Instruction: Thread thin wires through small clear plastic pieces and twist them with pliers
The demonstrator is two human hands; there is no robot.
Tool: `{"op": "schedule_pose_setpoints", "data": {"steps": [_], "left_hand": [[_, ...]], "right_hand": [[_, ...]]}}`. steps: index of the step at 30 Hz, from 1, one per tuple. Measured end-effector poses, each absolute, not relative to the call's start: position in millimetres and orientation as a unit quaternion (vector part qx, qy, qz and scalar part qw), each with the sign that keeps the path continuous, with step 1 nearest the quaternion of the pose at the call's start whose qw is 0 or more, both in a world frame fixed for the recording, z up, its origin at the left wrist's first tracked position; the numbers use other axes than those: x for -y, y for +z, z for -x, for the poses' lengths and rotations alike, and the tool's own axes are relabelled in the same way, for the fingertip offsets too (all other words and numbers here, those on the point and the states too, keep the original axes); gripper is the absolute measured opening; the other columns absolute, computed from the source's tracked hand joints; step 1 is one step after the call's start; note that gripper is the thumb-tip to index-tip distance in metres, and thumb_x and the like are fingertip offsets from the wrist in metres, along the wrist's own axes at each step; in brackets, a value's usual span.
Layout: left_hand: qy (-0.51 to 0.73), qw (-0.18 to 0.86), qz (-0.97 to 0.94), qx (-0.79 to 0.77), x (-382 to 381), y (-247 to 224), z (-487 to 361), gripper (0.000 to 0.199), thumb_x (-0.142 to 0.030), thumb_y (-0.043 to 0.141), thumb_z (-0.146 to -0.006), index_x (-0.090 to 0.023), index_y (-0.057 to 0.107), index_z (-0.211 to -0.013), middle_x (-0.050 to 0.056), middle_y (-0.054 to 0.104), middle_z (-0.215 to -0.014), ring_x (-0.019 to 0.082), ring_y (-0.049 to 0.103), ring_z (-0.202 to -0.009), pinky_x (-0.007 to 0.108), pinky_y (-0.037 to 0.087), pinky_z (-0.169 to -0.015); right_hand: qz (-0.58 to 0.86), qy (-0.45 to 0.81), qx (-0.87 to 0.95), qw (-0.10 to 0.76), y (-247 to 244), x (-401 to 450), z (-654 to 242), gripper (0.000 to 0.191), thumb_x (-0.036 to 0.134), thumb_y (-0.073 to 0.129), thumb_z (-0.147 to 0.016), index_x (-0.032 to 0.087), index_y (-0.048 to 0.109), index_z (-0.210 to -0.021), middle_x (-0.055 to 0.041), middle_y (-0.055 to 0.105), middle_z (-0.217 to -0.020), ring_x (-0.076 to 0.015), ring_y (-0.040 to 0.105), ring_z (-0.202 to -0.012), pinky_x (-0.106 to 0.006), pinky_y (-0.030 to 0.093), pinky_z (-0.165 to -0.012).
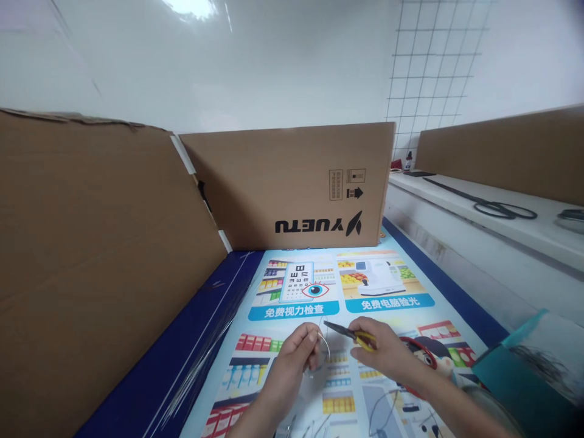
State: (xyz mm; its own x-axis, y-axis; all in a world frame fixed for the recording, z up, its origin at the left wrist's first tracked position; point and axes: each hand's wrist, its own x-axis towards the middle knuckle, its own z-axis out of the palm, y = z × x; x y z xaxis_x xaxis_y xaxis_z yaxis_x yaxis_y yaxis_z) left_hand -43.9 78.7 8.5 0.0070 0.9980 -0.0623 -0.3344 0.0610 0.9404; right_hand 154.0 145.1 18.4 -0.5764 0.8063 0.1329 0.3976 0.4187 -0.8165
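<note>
In the middle foreground, a thin silvery wire (328, 347) is pinched between the thumb and fingers of my left hand (298, 351). Its visible part bends in a curve to the right of the fingertips. My right hand (387, 351) is closed around the yellow handles of long-nosed pliers (341, 330). Their dark jaws point left, just above and beside the wire. Whether the jaw tips touch the wire is too fine to tell. Both hands are over a printed poster mat (335, 319) with an eye chart on it.
Straight wires (196, 362) lie along the mat's left side. Loose bent pieces are near the front edge. A cardboard panel (255, 188) stands behind, another (91, 255) at left. At right are a teal box (515, 371) with dark strands and a white ledge (456, 201) carrying a black cord.
</note>
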Motion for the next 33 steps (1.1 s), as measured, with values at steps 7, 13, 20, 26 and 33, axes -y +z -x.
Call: {"op": "schedule_pose_setpoints", "data": {"steps": [7, 13, 20, 26, 33], "left_hand": [[0.547, 0.588, -0.406, -0.437, -78.4, 10.1, 43.6, 0.023, -0.039, 0.05, -0.085, -0.017, 0.053, -0.077, -0.004, 0.042, -0.058, 0.008, 0.035, -0.051, 0.021, 0.027, -0.052], [0.528, 0.601, -0.413, -0.435, -79.0, 10.4, 43.8, 0.026, -0.041, 0.049, -0.084, -0.017, 0.051, -0.075, -0.004, 0.043, -0.057, 0.009, 0.036, -0.051, 0.021, 0.026, -0.052], [0.55, 0.628, -0.369, -0.408, -76.7, 14.8, 41.9, 0.024, -0.04, 0.052, -0.083, -0.018, 0.05, -0.073, -0.005, 0.038, -0.058, 0.008, 0.03, -0.049, 0.021, 0.022, -0.048], [0.558, 0.666, -0.335, -0.365, -75.3, 16.7, 42.2, 0.022, -0.037, 0.052, -0.083, -0.017, 0.048, -0.074, -0.006, 0.032, -0.058, 0.007, 0.024, -0.048, 0.021, 0.018, -0.046], [0.542, 0.67, -0.338, -0.379, -75.0, 14.9, 42.9, 0.023, -0.039, 0.054, -0.081, -0.017, 0.05, -0.073, -0.005, 0.035, -0.059, 0.006, 0.026, -0.047, 0.02, 0.02, -0.046]], "right_hand": [[0.337, 0.316, 0.846, 0.268, 21.5, -139.4, -152.7, 0.025, 0.014, 0.056, -0.069, 0.021, 0.054, -0.093, -0.0002, 0.056, -0.084, -0.0133, 0.051, -0.07, -0.025, 0.043, -0.064], [0.303, 0.255, 0.877, 0.274, 14.3, -143.2, -156.8, 0.032, 0.013, 0.055, -0.071, 0.023, 0.053, -0.101, -0.0029, 0.057, -0.091, -0.0161, 0.053, -0.079, -0.029, 0.044, -0.069], [0.295, 0.252, 0.878, 0.28, 14.5, -143.2, -157.2, 0.032, 0.012, 0.055, -0.071, 0.023, 0.053, -0.101, -0.0024, 0.057, -0.09, -0.0152, 0.052, -0.076, -0.028, 0.044, -0.068], [0.283, 0.26, 0.879, 0.283, 16.3, -143.2, -158.0, 0.031, 0.012, 0.055, -0.071, 0.023, 0.053, -0.101, -0.0025, 0.057, -0.089, -0.015, 0.052, -0.074, -0.028, 0.045, -0.067], [0.252, 0.209, 0.899, 0.291, 18.5, -143.3, -158.7, 0.03, 0.012, 0.053, -0.074, 0.022, 0.052, -0.103, -0.0051, 0.058, -0.091, -0.0173, 0.053, -0.08, -0.031, 0.045, -0.07]]}}
